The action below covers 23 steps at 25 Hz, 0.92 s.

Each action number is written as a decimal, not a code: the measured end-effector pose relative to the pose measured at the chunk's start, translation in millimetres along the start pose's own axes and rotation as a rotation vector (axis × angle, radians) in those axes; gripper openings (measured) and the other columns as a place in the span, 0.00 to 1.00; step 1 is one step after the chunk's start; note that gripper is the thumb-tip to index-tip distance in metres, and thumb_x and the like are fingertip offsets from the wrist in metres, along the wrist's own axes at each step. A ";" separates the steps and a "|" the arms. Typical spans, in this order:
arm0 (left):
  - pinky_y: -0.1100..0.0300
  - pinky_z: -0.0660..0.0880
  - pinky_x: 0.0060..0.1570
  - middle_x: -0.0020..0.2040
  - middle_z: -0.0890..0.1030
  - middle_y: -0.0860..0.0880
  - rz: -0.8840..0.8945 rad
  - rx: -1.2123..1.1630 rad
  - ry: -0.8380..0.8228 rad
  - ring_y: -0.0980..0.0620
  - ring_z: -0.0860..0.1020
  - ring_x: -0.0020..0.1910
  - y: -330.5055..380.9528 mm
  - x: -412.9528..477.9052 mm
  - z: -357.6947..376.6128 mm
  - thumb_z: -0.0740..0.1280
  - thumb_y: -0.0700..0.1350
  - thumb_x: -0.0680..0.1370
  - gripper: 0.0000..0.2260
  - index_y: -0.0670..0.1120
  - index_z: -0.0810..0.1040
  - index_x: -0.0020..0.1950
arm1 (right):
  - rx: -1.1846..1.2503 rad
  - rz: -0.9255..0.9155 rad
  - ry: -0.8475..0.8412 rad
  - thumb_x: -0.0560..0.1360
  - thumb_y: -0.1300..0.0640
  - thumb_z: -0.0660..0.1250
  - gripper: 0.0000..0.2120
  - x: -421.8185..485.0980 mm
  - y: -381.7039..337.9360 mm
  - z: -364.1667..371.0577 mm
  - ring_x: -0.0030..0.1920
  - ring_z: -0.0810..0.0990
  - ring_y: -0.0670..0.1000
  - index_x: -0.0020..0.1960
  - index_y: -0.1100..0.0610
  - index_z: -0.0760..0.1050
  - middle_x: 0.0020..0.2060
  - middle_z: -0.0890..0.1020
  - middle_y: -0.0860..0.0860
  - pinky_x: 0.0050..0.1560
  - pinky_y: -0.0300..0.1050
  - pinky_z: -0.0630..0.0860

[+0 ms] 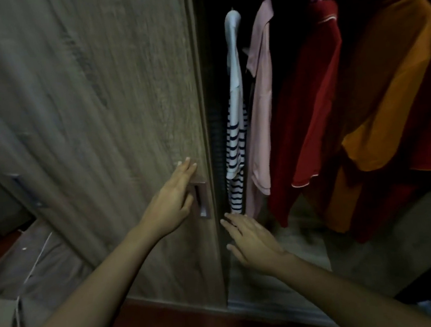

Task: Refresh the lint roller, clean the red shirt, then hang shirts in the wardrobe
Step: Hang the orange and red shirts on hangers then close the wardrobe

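Left hand (171, 200): arm extended forward, fingers straight, grip empty. Right hand (252, 242): arm extended, palm down, fingers spread, grip empty.

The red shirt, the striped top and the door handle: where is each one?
red shirt (307, 101): head view, on its front panel.
striped top (233, 144): head view, on its striped lower part.
door handle (202, 199): head view, on its recessed slot.

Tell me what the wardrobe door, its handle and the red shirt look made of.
Wardrobe door: wood-grain board, matte, likely laminate given the streaked grey-brown pattern. Handle: recessed rectangular pull, seemingly brownish metal or plastic; unclear. Red shirt: soft draping fabric, matte, with pale piping.
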<state>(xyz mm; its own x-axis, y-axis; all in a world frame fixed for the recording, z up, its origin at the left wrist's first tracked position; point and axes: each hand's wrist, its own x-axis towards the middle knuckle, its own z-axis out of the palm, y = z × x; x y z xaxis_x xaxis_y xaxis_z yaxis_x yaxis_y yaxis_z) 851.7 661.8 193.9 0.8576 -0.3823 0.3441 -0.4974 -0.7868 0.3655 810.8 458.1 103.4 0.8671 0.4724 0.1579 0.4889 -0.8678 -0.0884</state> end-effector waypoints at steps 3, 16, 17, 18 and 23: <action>0.61 0.49 0.73 0.78 0.50 0.46 -0.004 0.119 0.041 0.56 0.45 0.74 -9.2 6.7 -7.6 0.61 0.36 0.77 0.29 0.43 0.54 0.76 | -0.107 -0.086 -0.112 0.60 0.41 0.73 0.29 23.8 -9.6 9.2 0.56 0.81 0.49 0.57 0.55 0.79 0.54 0.83 0.51 0.56 0.45 0.77; 0.45 0.55 0.68 0.75 0.49 0.44 0.127 0.523 0.108 0.43 0.50 0.74 -33.7 43.6 -15.6 0.68 0.42 0.73 0.36 0.44 0.52 0.76 | -0.878 -0.345 -0.224 0.79 0.50 0.54 0.27 96.2 -22.0 6.3 0.75 0.51 0.59 0.74 0.59 0.52 0.75 0.56 0.57 0.76 0.54 0.46; 0.45 0.57 0.67 0.75 0.51 0.44 0.139 0.530 0.113 0.45 0.50 0.75 -36.0 44.2 -15.9 0.69 0.41 0.71 0.38 0.45 0.52 0.76 | -0.896 -0.346 -0.226 0.79 0.50 0.54 0.27 96.8 -23.8 5.9 0.75 0.52 0.59 0.74 0.59 0.53 0.75 0.57 0.57 0.76 0.54 0.47; 0.46 0.57 0.67 0.76 0.52 0.44 0.145 0.535 0.107 0.48 0.48 0.77 -38.0 44.8 -16.9 0.71 0.41 0.70 0.40 0.46 0.51 0.76 | -0.906 -0.352 -0.225 0.79 0.50 0.54 0.27 96.7 -25.5 4.5 0.75 0.53 0.59 0.74 0.59 0.53 0.74 0.58 0.57 0.76 0.54 0.48; 0.47 0.60 0.65 0.75 0.57 0.45 0.226 0.618 0.101 0.52 0.42 0.77 -39.1 48.7 -19.3 0.76 0.41 0.62 0.46 0.47 0.57 0.75 | -0.875 -0.372 -0.194 0.79 0.52 0.55 0.25 84.4 -22.0 -7.4 0.74 0.55 0.58 0.73 0.59 0.56 0.73 0.60 0.57 0.75 0.54 0.50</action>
<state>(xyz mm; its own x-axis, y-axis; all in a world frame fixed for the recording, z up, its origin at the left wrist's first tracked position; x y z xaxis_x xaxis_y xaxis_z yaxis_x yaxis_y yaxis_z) 910.4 683.3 213.1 0.7093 -0.5471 0.4445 -0.4712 -0.8370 -0.2783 872.5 515.9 126.0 0.7104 0.6889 -0.1441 0.5594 -0.4284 0.7096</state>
